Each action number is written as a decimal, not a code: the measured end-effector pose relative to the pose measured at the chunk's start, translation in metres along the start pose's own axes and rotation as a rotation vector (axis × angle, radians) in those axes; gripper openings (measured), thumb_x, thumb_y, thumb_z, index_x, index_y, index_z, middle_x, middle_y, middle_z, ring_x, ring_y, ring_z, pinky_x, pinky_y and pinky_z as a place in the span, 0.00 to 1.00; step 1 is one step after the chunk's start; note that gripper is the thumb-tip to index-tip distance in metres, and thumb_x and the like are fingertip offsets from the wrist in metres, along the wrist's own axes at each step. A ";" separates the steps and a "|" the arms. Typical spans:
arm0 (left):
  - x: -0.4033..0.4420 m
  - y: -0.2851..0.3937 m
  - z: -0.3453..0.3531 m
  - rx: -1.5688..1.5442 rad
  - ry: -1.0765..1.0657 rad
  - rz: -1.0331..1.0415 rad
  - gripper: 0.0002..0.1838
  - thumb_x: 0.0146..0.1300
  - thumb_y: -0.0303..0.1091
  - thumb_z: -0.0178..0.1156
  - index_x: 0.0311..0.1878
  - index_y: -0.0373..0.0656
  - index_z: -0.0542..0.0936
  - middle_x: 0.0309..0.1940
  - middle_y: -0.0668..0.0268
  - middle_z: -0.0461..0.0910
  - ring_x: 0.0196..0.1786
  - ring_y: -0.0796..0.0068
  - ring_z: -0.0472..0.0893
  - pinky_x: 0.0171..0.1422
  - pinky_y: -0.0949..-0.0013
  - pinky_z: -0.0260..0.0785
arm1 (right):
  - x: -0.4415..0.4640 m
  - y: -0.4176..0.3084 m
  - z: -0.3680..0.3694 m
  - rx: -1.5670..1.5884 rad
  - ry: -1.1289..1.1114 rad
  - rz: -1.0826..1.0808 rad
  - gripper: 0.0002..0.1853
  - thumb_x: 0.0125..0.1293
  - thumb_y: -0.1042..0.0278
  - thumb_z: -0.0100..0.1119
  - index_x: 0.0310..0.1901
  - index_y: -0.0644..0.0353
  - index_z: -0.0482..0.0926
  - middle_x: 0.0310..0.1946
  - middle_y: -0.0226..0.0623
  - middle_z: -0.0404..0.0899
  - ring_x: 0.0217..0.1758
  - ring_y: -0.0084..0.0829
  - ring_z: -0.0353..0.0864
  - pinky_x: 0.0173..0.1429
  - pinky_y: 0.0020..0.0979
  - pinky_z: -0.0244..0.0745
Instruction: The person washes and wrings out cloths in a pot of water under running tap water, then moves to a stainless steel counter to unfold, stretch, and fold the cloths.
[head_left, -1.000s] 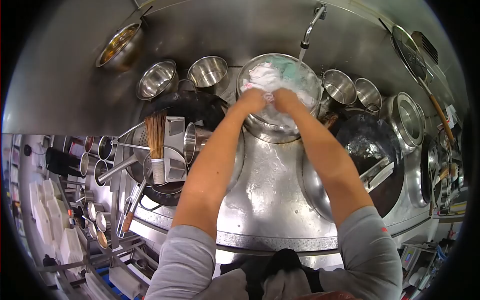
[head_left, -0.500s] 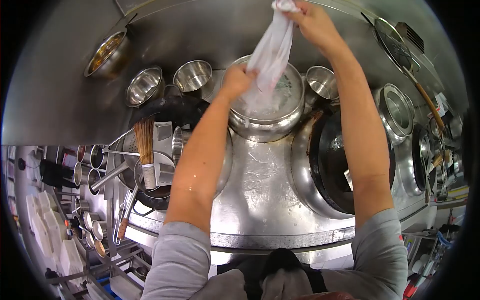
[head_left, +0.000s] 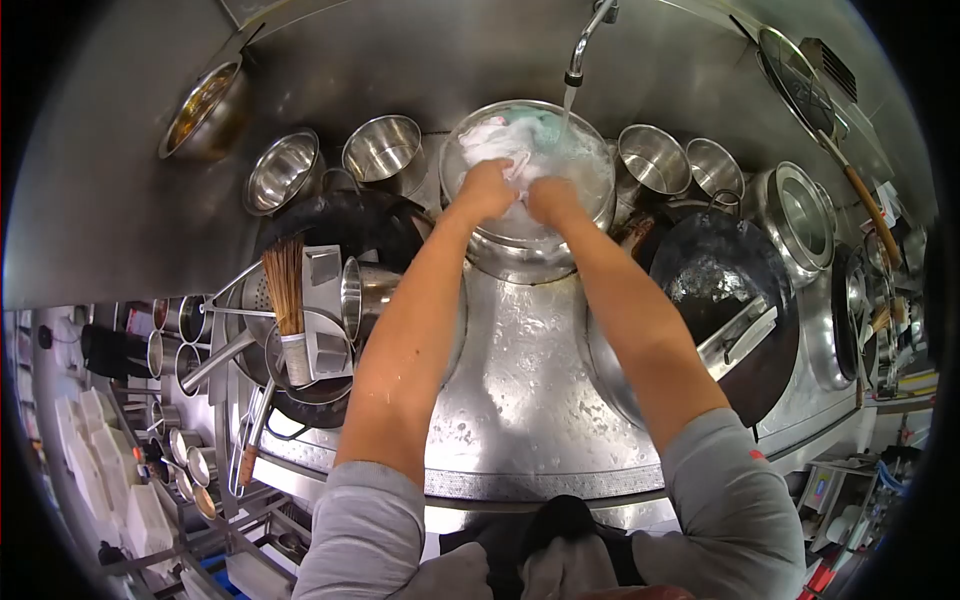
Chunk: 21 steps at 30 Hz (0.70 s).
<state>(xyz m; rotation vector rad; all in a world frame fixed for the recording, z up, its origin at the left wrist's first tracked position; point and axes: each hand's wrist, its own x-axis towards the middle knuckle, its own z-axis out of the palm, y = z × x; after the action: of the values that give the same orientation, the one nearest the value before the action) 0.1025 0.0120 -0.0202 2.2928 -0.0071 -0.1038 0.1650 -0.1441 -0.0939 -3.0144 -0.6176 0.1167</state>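
Both arms reach forward and down, elbows nearly straight, forearms converging on a steel basin (head_left: 522,262). Left hand (head_left: 488,188) is closed on white cloth (head_left: 492,138), thumb side up. Right hand (head_left: 552,197) is just beside it, fingers curled in and motion-blurred; can't tell how firmly it grips, if at all. Narrow gap between the hands, a fold of the cloth in it. Bulk of the cloth sits in the basin, just beyond the left hand; green cloth (head_left: 545,122) lies beyond both, in sudsy water.

Edges: the basin's near rim runs under the wrists; contact can't be told. Far rim is past the cloths, steel wall (head_left: 450,60) behind it. Tap (head_left: 578,60) comes down beyond the right hand, stream landing inside the basin.

Room: wet bare desk (head_left: 515,370) between the forearms, running from the basin back to the perforated front strip (head_left: 540,486). Sides are tight: one pot (head_left: 384,150) left of the hands, another (head_left: 654,160) right, close by the basin. Left forearm passes over cookware; a dark wok (head_left: 715,265) sits outboard of the right forearm.
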 end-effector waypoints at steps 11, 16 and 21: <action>-0.016 0.047 0.015 -0.282 0.187 0.065 0.35 0.51 0.42 0.74 0.61 0.36 0.79 0.50 0.49 0.85 0.53 0.55 0.85 0.58 0.60 0.75 | -0.058 0.020 -0.186 1.346 -0.012 -0.124 0.14 0.71 0.63 0.60 0.47 0.66 0.86 0.43 0.39 0.86 0.46 0.30 0.84 0.52 0.33 0.78; -0.028 0.073 -0.004 -0.825 0.174 0.009 0.21 0.58 0.45 0.66 0.46 0.36 0.82 0.41 0.55 0.85 0.42 0.57 0.85 0.48 0.58 0.77 | -0.083 0.077 -0.151 1.844 0.357 0.034 0.20 0.79 0.61 0.49 0.57 0.73 0.76 0.51 0.46 0.83 0.53 0.39 0.84 0.57 0.43 0.82; -0.029 0.091 0.052 -1.715 0.189 -0.082 0.13 0.63 0.38 0.56 0.38 0.36 0.80 0.33 0.58 0.81 0.34 0.60 0.82 0.41 0.53 0.77 | -0.125 0.004 -0.053 2.195 -0.289 0.287 0.25 0.80 0.49 0.45 0.65 0.61 0.71 0.59 0.42 0.79 0.59 0.42 0.82 0.52 0.48 0.86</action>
<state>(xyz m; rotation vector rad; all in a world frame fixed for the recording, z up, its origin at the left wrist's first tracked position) 0.0725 -0.0863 0.0158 0.5799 0.1958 0.0649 0.0571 -0.1998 -0.0341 -0.8869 0.1157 0.6551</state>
